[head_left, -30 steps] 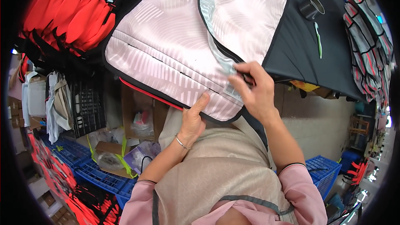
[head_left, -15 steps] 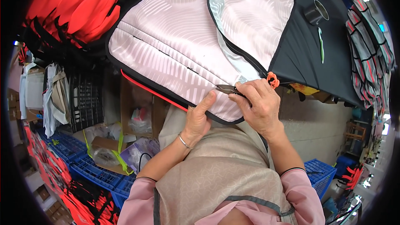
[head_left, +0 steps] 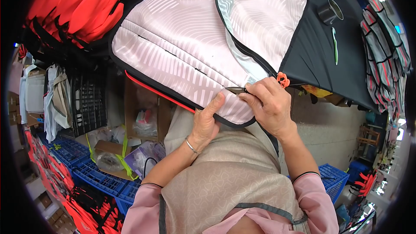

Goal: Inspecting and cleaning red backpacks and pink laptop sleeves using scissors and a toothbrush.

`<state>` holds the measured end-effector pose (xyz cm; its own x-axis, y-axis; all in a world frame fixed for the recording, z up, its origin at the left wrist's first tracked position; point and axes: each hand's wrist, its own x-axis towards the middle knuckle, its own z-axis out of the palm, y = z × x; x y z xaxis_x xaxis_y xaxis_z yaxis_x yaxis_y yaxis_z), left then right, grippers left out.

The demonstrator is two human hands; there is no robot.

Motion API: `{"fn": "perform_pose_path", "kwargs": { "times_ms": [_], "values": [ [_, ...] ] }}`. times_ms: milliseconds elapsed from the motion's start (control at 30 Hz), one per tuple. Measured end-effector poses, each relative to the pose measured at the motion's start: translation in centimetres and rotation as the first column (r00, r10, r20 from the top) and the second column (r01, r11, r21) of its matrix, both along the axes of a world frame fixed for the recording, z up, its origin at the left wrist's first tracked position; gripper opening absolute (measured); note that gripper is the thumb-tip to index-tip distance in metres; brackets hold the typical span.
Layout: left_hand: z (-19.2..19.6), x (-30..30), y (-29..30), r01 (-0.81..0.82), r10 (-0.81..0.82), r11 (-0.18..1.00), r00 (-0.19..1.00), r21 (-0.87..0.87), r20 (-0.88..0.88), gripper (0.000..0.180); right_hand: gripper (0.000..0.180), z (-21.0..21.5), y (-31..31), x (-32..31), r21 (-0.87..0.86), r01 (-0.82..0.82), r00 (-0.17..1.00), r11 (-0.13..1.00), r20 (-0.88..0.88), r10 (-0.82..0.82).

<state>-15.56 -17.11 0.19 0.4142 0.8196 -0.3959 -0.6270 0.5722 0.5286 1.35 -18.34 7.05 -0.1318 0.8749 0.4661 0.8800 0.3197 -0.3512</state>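
A large pale pink patterned fabric panel (head_left: 173, 26), bound in black, lies across the black-covered table with its near corner toward me. My left hand (head_left: 206, 119) grips its near edge, thumb on top and fingers hidden underneath. My right hand (head_left: 271, 106) is closed around dark metal thread snips (head_left: 236, 90), whose points touch the panel at a stitched seam just beyond the left thumb. Along that seam run a few short dark marks. An open black zipper (head_left: 249, 52) with a pale grey flap crosses the panel. Beside the right hand sits an orange looped piece (head_left: 283, 79).
At the table's right are a dark metal cup (head_left: 330, 12) and a green-and-white toothbrush (head_left: 335, 47). Red and black pieces (head_left: 76, 6) are heaped at the left. Below stand a black crate (head_left: 89, 104), a cardboard box (head_left: 160, 117) and blue crates (head_left: 93, 175).
The snips' blades have come closer together, and their points remain at the seam. The right hand has barely shifted; the left hand keeps its hold on the panel's edge.
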Motion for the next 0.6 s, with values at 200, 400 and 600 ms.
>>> {"fn": "perform_pose_path", "kwargs": {
  "times_ms": [200, 400, 600],
  "values": [
    [-0.4, 0.0, 0.1, -0.009, 0.009, 1.0, 1.0, 0.014, 0.002, 0.053, 0.02, 0.5, 0.4, -0.1, -0.08, -0.004, 0.995, 0.997, -0.104, -0.004],
    [0.0, 0.1, 0.3, -0.019, 0.019, 1.0, 1.0, 0.012, -0.006, 0.055, 0.02, 0.6, 0.7, -0.1, -0.074, 0.021, 0.997, 0.997, -0.075, -0.026],
    [-1.0, -0.4, 0.5, -0.005, 0.012, 0.998, 0.994, 0.067, -0.113, 0.053, 0.012, 2.0, 1.2, 0.8, -0.508, -0.133, 0.778, 0.851, -0.585, -0.228]
  ]
}}
